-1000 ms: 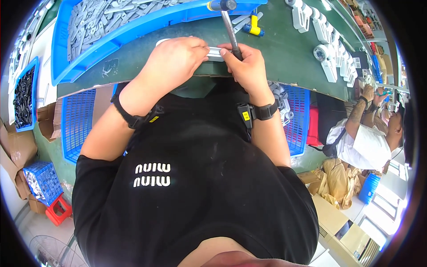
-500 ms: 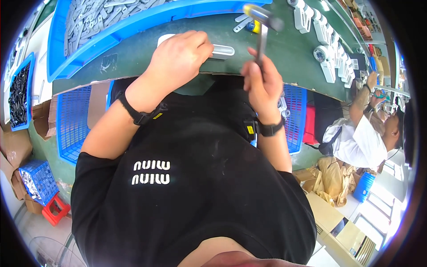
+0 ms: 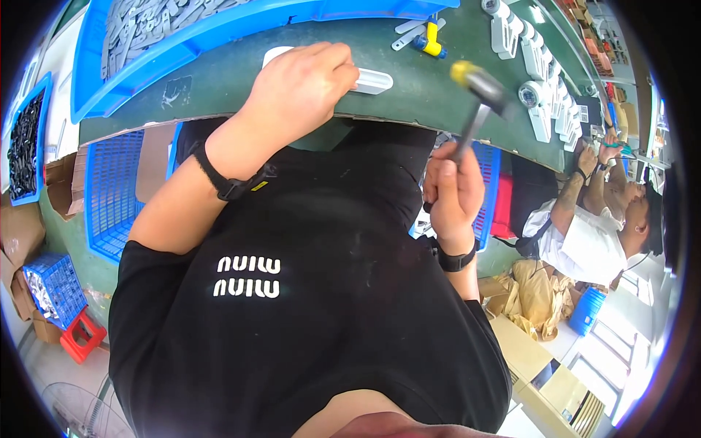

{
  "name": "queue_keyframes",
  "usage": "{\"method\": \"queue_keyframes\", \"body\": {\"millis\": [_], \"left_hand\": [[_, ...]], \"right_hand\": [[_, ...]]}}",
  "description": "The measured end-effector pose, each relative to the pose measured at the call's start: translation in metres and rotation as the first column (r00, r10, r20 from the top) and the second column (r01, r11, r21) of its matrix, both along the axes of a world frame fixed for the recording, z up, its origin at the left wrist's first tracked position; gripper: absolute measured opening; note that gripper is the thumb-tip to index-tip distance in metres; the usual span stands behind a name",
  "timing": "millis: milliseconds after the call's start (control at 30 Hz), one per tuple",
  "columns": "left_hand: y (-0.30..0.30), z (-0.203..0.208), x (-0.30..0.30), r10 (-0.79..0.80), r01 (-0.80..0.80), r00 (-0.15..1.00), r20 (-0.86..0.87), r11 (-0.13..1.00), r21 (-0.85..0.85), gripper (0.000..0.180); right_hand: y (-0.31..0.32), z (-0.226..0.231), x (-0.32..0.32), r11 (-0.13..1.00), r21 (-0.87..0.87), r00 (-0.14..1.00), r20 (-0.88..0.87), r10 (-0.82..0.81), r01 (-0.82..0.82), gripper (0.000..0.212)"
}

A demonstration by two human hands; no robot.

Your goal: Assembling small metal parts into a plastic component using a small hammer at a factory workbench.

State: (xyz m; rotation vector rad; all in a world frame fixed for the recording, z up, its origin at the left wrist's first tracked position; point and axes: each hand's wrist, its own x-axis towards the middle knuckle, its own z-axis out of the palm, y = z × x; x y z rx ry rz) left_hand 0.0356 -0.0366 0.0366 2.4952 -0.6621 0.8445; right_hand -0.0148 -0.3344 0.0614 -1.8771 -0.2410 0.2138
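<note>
My left hand [image 3: 303, 84] is closed over a long white plastic part [image 3: 374, 82] with a rounded, hollow end, which rests on the green bench near its front edge. Its wide end shows behind my knuckles; the middle is hidden under my fingers. My right hand [image 3: 454, 193] grips the handle of a small hammer [image 3: 483, 89], its head yellow at one end and dark at the other. The hammer is raised to the right of the white part, apart from it, and slightly blurred.
A blue tray [image 3: 197, 51] of grey flat pieces stands at the back left. Beyond the hammer lie a yellow-and-blue tool [image 3: 432, 40] and a few flat grey strips [image 3: 407, 38]. Several white assembled parts [image 3: 539, 120] line the right side. Another person [image 3: 577, 233] works farther right.
My right hand has swung the hammer right and toward me, away from the white part. My left hand stays on the part. The view has shifted slightly.
</note>
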Motion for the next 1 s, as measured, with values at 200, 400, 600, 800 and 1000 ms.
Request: {"method": "queue_keyframes", "body": {"millis": [200, 400, 600, 800, 1000], "left_hand": [[0.0, 0.001, 0.0, 0.008, -0.008, 1.0, -0.001, 1.0, 0.0, 0.006], [-0.004, 0.014, -0.004, 0.043, -0.039, 0.995, -0.088, 0.998, 0.04, 0.009], [-0.008, 0.031, -0.01, 0.042, 0.001, 0.981, -0.19, 0.975, 0.222, 0.023], [0.013, 0.039, -0.024, -0.155, 0.187, 0.967, -0.202, 0.97, 0.153, 0.024], [0.031, 0.021, -0.029, 0.058, -0.07, 0.968, -0.245, 0.997, -0.042, 0.034]], "right_hand": [[0.007, -0.01, 0.023, 0.886, -0.432, 0.944, 0.19, 0.27, -0.167, 0.014], [0.004, -0.003, 0.006, 0.984, 0.158, 0.993, 0.098, 0.072, -0.087, 0.02], [0.004, -0.013, 0.006, 0.99, 0.132, 0.998, 0.041, 0.042, -0.047, 0.022], [0.0, -0.023, 0.001, 0.993, 0.107, 0.998, 0.03, 0.049, -0.052, 0.018], [0.004, -0.028, 0.008, 0.995, 0.005, 0.994, 0.028, 0.102, -0.102, 0.015]]}}
